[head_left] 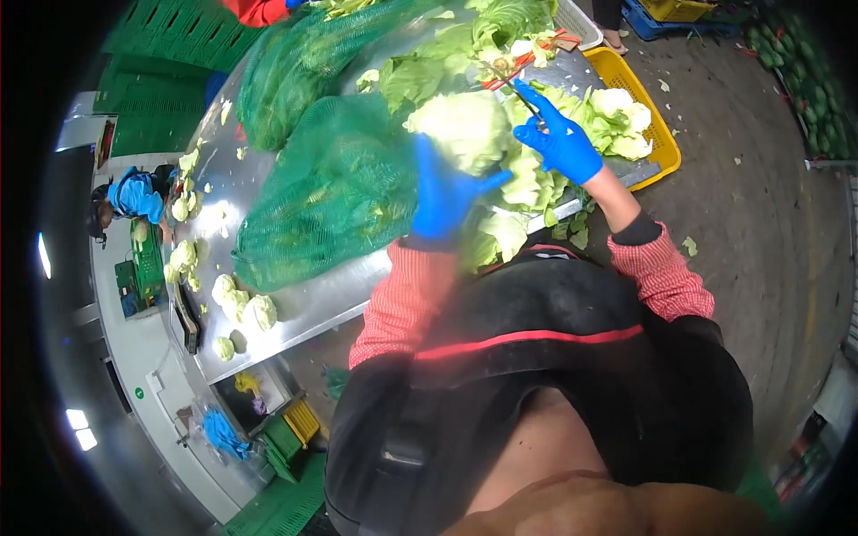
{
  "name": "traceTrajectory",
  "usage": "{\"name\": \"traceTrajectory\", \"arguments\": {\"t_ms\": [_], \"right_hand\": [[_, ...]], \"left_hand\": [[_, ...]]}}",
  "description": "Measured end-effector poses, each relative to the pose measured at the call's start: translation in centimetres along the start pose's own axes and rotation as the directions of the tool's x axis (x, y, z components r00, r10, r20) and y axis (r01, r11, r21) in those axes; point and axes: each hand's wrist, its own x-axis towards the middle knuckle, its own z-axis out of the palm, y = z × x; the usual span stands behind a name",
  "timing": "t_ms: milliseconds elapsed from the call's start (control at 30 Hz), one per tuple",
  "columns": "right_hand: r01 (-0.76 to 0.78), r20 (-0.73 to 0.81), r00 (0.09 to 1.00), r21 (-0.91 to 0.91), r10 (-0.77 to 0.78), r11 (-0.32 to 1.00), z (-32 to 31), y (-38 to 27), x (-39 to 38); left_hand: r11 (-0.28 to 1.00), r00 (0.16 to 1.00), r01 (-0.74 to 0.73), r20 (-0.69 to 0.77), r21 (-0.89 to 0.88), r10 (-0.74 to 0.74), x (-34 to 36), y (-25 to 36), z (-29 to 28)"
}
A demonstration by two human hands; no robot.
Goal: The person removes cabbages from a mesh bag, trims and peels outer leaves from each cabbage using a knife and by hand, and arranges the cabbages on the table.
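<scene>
A pale cabbage head (454,125) lies among loose leaves on the steel table (331,302). My blue-gloved left hand (447,192), blurred, is at the cabbage's lower left beside a green mesh bag (313,205), its thumb and fingers apart. My blue-gloved right hand (559,143) is just right of the cabbage, holding a thin metal cutting tool (527,96), with index finger extended along it. Red-handled items (554,46) lie behind it among the leaves. More trimmings (500,237) spread along the near edge, below my hands.
A second mesh bag (286,80) lies at the back. A yellow crate (657,134) with leaves adjoins the table's right, near a white basket (576,22). Small cabbages (259,313) sit at left. A person in blue (134,195) and a red-sleeved arm (255,11) are beyond; filled mesh sacks (795,80) stand right.
</scene>
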Motion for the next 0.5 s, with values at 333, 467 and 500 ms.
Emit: {"name": "traceTrajectory", "arguments": {"t_ms": [333,467,500], "right_hand": [[-0.488,0.441,0.846,0.413,0.300,0.769,2.7,6.1,1.5],[-0.278,-0.016,0.960,-0.155,0.279,0.948,2.2,4.1,0.1],[-0.076,-0.044,0.997,-0.396,0.064,0.915,2.0,3.9,-0.1]], "left_hand": [[0.026,0.858,-0.285,0.243,0.958,0.452,0.0,-0.8,-2.1],[-0.118,0.907,0.051,0.004,0.992,0.421,0.8,-1.5,-3.7],[-0.098,0.895,0.083,-0.031,0.992,0.445,0.9,-1.9,-3.9]]}}
